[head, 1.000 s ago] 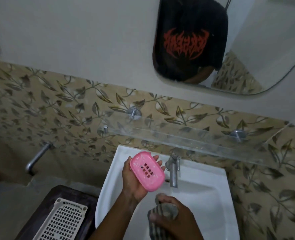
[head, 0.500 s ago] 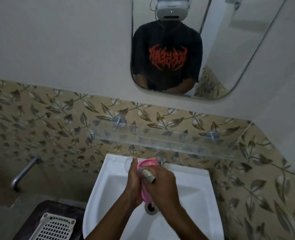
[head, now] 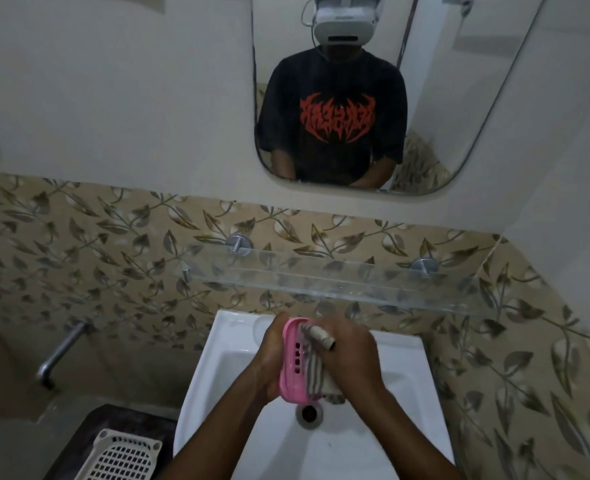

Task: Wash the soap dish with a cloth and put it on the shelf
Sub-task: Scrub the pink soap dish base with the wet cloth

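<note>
Dim, soft indoor light with wide-angle bending

The white ceramic sink (head: 404,362) at lower centre is brightest; corners fall dark. The clear glass wall shelf (head: 338,282) curves near the edges, and the leaf-patterned tiles (head: 528,358) blur at right.

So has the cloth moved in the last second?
Yes. The cloth came up from low over the sink and now presses against the soap dish, above the drain.
</note>
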